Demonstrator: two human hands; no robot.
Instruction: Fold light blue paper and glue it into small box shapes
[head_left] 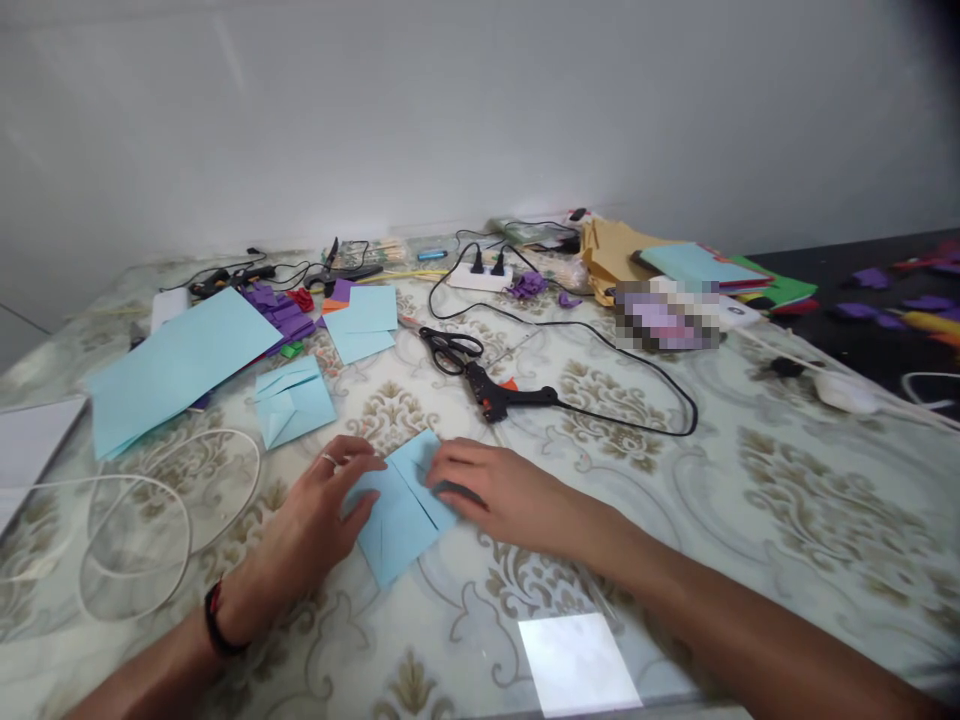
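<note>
A light blue folded paper square [401,510] lies on the patterned table [750,500] in front of me. My left hand [322,505], with a ring and a dark wristband, lies flat on the paper's left edge, fingers stretched out. My right hand [491,490] presses down on the paper's right flap with its fingers flat and close together. Neither hand lifts the paper off the table.
Another folded blue piece [292,400], a large blue sheet [176,365] and smaller blue sheets [364,320] lie to the left and behind. Scissors [450,350], a black glue gun [502,395] with its cable, a power strip [480,277], purple scraps [281,310], a white cord [150,530], stacked coloured paper [705,270].
</note>
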